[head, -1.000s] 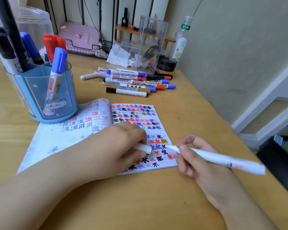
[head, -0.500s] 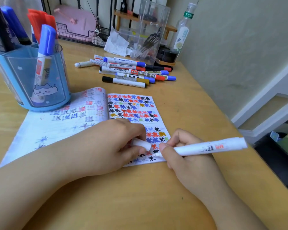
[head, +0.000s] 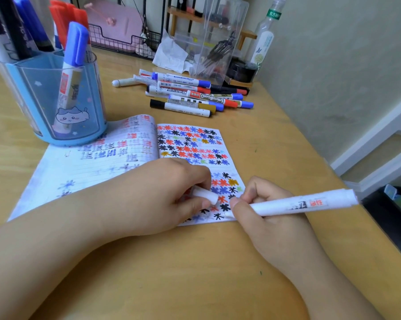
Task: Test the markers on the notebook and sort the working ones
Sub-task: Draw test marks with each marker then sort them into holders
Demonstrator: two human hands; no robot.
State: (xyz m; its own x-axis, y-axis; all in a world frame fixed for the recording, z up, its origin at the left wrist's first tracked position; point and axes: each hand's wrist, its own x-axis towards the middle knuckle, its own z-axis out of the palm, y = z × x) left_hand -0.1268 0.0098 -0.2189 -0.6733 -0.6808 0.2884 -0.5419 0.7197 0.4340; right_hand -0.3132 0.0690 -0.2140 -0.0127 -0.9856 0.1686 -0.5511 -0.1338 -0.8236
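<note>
Right hand (head: 264,218) fingers pinch white marker (head: 298,203); left hand (head: 171,195) grips cap (head: 205,195); press tip lightly on bare notebook (head: 237,214) corner under fingers.

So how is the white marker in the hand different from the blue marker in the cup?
The white marker is uncapped, the left hand pinching its cap; the blue-capped marker has its cap on. The white marker lies nearly flat in the right hand, tip at the notebook; the blue-capped marker stands upright in the blue pen cup. Both have white printed barrels.
</note>
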